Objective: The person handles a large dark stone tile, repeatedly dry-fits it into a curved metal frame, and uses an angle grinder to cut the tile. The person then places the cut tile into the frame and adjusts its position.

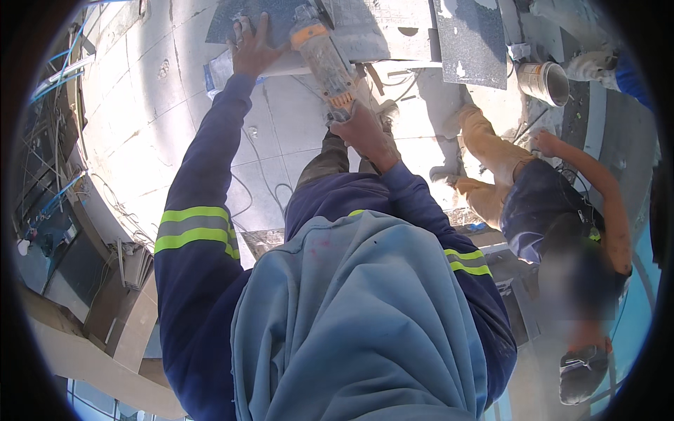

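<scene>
My right hand (368, 137) is closed around the rear end of a dusty angle grinder (328, 67) with a grey body and orange parts. The tool points away from me, and its front end reaches a dark grey slab (219, 22) at the top of the view. On that slab, left of the grinder's head, my left hand (250, 48) lies with its fingers spread. I cannot make out the grinder's disc clearly. A pale board or block (281, 67) shows beneath the slab's near edge.
A grey speckled slab (472, 42) lies at the upper right, beside a dusty bucket (543, 84) tipped my way. A co-worker (551, 189) in tan trousers stands close on my right. Loose cables (260, 165) cross the tiled floor; stacked panels (133, 266) and debris line the left.
</scene>
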Demonstrator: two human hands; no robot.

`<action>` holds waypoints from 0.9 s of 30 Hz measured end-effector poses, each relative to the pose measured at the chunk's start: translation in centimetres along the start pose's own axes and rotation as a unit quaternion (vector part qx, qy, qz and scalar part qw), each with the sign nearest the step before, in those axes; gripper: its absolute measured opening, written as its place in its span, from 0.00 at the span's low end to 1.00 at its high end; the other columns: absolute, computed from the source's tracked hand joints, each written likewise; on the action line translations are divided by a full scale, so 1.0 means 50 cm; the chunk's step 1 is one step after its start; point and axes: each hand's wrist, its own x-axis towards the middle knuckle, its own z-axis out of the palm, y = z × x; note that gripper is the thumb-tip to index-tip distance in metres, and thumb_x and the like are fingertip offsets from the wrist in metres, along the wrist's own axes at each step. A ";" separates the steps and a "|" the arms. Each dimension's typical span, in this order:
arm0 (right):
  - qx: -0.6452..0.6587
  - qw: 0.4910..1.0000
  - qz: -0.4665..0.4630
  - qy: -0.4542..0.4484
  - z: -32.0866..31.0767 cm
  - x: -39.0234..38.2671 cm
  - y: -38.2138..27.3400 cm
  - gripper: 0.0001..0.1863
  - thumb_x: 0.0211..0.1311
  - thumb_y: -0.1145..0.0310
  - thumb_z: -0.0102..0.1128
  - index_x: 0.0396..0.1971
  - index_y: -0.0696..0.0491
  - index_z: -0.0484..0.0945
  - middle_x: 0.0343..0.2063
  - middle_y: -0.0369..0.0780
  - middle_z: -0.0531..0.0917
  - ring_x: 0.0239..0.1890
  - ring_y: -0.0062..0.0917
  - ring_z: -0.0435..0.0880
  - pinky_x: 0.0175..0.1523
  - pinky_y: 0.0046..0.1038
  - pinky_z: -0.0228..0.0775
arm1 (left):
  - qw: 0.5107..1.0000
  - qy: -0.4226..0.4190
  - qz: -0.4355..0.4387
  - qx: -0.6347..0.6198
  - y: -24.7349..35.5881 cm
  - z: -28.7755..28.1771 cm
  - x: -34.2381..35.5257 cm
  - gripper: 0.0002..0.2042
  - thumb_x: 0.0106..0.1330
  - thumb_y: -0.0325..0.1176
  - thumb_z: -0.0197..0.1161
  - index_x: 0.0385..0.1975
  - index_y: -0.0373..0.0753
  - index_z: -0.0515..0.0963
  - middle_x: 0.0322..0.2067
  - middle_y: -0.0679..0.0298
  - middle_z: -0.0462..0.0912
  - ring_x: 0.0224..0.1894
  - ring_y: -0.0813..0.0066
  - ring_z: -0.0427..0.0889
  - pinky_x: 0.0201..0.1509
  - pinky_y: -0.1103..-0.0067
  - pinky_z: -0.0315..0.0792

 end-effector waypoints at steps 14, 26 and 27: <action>-0.040 0.998 -0.025 0.048 -0.099 -0.064 0.017 0.27 0.49 0.63 0.68 0.45 0.68 0.76 0.35 0.59 0.85 0.40 0.52 0.87 0.48 0.44 0.77 | 0.999 -0.030 0.016 -0.029 0.089 -0.045 0.039 0.57 0.54 0.74 0.67 0.80 0.52 0.51 0.77 0.35 0.44 0.80 0.34 0.38 0.79 0.41 0.38; -0.044 0.999 -0.003 0.015 -0.169 -0.125 0.060 0.30 0.48 0.64 0.69 0.50 0.65 0.75 0.40 0.57 0.85 0.46 0.53 0.85 0.53 0.47 0.75 | 0.997 -0.057 0.017 -0.043 0.163 -0.076 0.047 0.63 0.50 0.82 0.63 0.80 0.45 0.48 0.76 0.31 0.41 0.80 0.32 0.36 0.78 0.40 0.39; -0.053 0.998 0.005 0.021 -0.178 -0.128 0.064 0.29 0.49 0.64 0.69 0.50 0.65 0.75 0.41 0.57 0.85 0.46 0.54 0.85 0.53 0.47 0.75 | 0.997 -0.057 0.017 -0.047 0.170 -0.076 0.053 0.63 0.50 0.82 0.63 0.80 0.45 0.48 0.76 0.31 0.40 0.80 0.33 0.36 0.78 0.41 0.39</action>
